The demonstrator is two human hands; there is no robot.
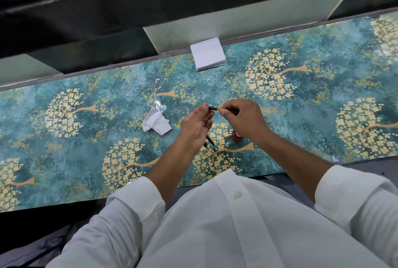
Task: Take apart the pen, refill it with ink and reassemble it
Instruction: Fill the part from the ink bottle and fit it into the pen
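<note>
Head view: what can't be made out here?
- Pen section: nib end too small to tell; the left hand covers part.
- Orange part: mostly hidden in the right hand.
- Dark pen pieces: half hidden under the left hand.
- Small reddish bottle: partly behind the right wrist.

- The surface point(301, 117) is long and glossy, patterned teal with golden blossom trees, and catches glare.
- Beyond its far edge stand pale green panels point(237, 20).
- Past them, everything is dark and shadowed.
- Grey floor point(366, 168) shows along the near edge.
</note>
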